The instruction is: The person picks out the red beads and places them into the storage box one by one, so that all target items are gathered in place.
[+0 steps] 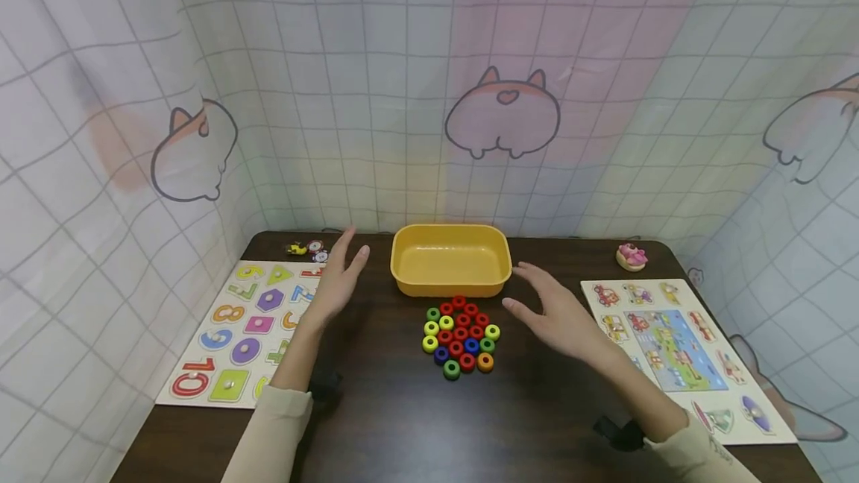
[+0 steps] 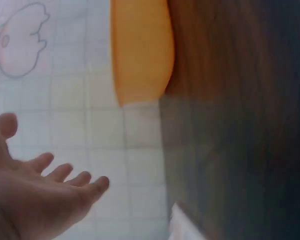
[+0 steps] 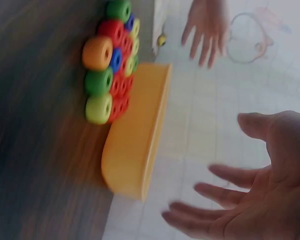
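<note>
A yellow plastic bin [image 1: 451, 285] stands at the back middle of the dark table. Just in front of it several round beads with centre holes [image 1: 460, 335] sit in a cluster, in red, yellow, green, blue and orange. My left hand [image 1: 335, 283] hovers left of the bin, fingers extended, holding nothing. To the right of the bin and beads hangs my right hand [image 1: 555, 313], its fingers spread and nothing in them. In the right wrist view the beads [image 3: 97, 53] stand upright beside the bin [image 3: 130, 150], with both hands apart from them.
A number-and-shape puzzle board [image 1: 221, 334] lies on the left, and a vehicle puzzle board [image 1: 684, 356] on the right. Small toys [image 1: 309, 248] rest at the back left, a pink toy [image 1: 631, 256] at the back right. A patterned curtain [image 1: 403, 95] surrounds the table's back and sides.
</note>
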Demonstrator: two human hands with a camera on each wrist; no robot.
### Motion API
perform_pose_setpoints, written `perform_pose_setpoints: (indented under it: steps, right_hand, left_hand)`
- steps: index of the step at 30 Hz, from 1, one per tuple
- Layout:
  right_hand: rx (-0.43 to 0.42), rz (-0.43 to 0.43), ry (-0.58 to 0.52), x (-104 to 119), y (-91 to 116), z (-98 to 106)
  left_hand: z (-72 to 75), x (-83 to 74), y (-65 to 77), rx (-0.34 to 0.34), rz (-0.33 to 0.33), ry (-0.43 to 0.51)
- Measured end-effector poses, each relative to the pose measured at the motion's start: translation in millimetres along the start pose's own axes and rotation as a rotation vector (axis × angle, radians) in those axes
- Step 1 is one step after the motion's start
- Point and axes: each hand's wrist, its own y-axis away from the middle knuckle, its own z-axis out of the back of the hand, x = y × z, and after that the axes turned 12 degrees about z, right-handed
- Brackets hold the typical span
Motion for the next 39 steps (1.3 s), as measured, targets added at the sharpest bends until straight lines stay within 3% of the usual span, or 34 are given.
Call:
perform_pose_setpoints:
  steps: [4,8,11,14,19,26,32,39]
  right_hand:
    - [0.039,-0.018,-0.158,15.6,2.7,-11.2]
    - [0.139,-0.053,-0.330,24.1,1.5,-29.0]
    - [0.208,-0.041,-0.374,24.5,2.4,-45.9]
    - [0.250,-0.022,-0.375,24.4,5.2,-61.2]
    - [0.280,-0.014,-0.402,27.0,7.4,-77.3]
    - [0.279,-0.046,-0.430,29.2,4.2,-89.5]
    - [0.278,-0.072,-0.452,29.9,2.3,-97.7]
    - [0.330,-0.086,-0.551,23.6,-3.1,-89.5]
  left_hand:
    - [-20.7,3.1,-1.6,0.021,0.074,0.230]
    - [-38.5,6.4,-2.2,0.064,0.134,0.463]
    - [-47.4,7.5,-1.7,0.118,0.167,0.622]
    - [-52.7,6.3,-0.7,0.152,0.213,0.716]
    - [-59.8,1.3,1.5,0.119,0.235,0.788]
    - [-82.4,19.2,-12.9,0.031,0.173,0.848]
    - [-84.9,17.7,-13.0,-0.018,0.155,0.857]
    - [-88.4,15.7,-12.6,-0.058,0.176,0.882]
